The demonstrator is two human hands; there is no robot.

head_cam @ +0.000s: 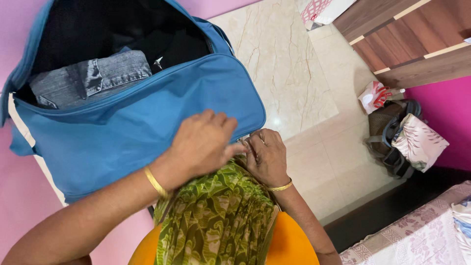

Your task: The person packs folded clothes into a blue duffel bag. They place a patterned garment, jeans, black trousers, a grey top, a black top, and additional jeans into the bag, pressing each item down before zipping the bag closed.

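Note:
A large blue travel bag lies open on a pink surface, with grey denim clothing and dark clothes inside. My left hand rests on the bag's blue side near its lower corner, fingers curled. My right hand is just beside it at the bag's bottom edge, fingertips pinched on something small at the edge that I cannot make out. Both wrists wear gold bangles. A green patterned cloth drapes below my hands.
A cream marble floor lies to the right. A wooden cupboard stands at the top right, with a brown bag and a printed cloth bundle below it. A patterned bedspread shows at the bottom right.

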